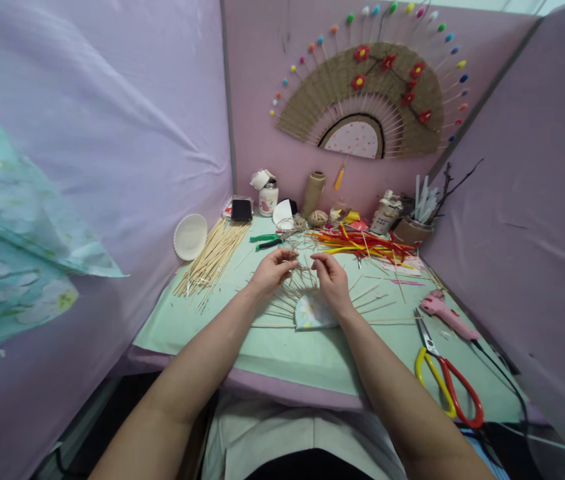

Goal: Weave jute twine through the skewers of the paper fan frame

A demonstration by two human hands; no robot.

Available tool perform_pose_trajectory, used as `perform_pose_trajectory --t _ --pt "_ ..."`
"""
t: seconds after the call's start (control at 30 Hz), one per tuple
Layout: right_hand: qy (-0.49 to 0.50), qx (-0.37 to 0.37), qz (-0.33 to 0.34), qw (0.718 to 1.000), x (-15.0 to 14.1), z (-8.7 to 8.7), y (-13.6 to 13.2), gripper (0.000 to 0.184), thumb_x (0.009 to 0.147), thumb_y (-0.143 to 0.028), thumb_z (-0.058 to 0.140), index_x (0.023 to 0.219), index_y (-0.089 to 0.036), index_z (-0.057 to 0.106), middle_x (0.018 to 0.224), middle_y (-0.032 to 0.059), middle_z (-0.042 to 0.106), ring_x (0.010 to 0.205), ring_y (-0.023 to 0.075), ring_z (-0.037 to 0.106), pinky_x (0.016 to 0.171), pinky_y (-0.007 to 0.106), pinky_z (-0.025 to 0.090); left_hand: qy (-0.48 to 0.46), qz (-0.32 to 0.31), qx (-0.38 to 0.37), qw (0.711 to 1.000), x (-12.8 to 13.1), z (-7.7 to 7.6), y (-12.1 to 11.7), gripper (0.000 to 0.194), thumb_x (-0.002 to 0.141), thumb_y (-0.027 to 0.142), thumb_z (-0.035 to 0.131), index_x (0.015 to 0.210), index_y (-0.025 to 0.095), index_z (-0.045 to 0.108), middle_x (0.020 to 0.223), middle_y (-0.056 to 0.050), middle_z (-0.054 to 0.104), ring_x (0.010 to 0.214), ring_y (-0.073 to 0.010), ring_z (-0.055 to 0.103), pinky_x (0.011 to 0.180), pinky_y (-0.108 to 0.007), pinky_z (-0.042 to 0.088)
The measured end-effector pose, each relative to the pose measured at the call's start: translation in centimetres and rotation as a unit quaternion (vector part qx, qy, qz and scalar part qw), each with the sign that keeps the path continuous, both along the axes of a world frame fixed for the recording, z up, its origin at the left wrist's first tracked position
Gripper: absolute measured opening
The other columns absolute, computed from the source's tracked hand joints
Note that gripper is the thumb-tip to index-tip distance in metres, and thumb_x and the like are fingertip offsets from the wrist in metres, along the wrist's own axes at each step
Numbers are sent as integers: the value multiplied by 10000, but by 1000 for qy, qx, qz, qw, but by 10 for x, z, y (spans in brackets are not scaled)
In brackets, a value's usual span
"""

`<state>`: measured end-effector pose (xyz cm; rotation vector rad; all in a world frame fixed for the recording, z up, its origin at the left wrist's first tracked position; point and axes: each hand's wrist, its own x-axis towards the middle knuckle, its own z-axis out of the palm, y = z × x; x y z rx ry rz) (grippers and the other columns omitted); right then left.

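Note:
A small half-round piece covered in pale blue floral cloth (307, 315) lies at the middle of the table, with thin wooden sticks (276, 311) fanning out from it. Over those sticks, my left hand (273, 269) is closed in a pinch on thin brown twine (303, 268). My right hand (331, 279) pinches the twine as well, a short way to the right, and its forearm covers part of the cloth piece. Loose loops of twine hang between the two hands and rest across the sticks. The exact strands at my fingertips are too fine to follow.
Scissors (432, 347) and a pink glue gun (450, 316) lie at right. A stick bundle (217, 257) and white bowl (190, 237) are at left. Behind my hands are pliers (268, 241), red and yellow strips (367, 243), and a twine roll (314, 193). A decorated fan (332, 87) hangs above.

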<state>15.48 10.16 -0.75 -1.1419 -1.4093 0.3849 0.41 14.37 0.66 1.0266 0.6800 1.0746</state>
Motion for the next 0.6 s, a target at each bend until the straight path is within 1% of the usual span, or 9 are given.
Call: perform_pose_trajectory --t 0.07,0.17,0.3,0.43,0.53,0.6 --pt "-62 7 9 998 0 1 1 143 860 -322 563 858 -199 635 816 31 603 758 163 541 686 302 438 -7 -9 2 1000 1 -2 1 333 572 249 801 851 165 640 761 27 568 566 -40 475 508 -183 336" --pt "-102 33 10 994 -2 2 0 111 835 -312 611 840 -204 641 840 38 589 773 168 522 696 313 436 -13 -13 6 1000 2 -4 1 349 561 260 813 844 162 635 754 28 572 568 -44 485 510 -188 334" --pt "-113 44 5 993 -3 3 -2 94 823 -299 626 827 -206 634 840 39 582 785 172 521 699 318 434 -6 -18 -1 1000 3 -5 0 374 554 279 824 849 161 626 734 31 577 583 -48 498 536 -189 348" --pt "-126 45 4 991 -2 2 -1 98 840 -270 589 772 -206 618 790 32 598 781 175 526 689 313 418 10 -21 -2 1000 4 -7 1 392 539 300 834 841 165 624 766 21 607 621 -61 526 566 -197 364" --pt "-117 42 -6 992 -1 0 -1 89 834 -235 565 753 -203 584 755 15 579 750 164 511 679 303 406 19 -23 -3 1000 4 -9 3 409 517 295 843 840 165 628 784 14 623 633 -70 534 568 -202 360" --pt "-100 27 -12 995 -1 -1 0 79 831 -226 547 758 -201 561 749 8 568 731 156 506 672 295 404 28 -24 -2 999 4 -9 4 409 511 289 843 839 162 634 753 19 613 625 -73 527 569 -207 357"
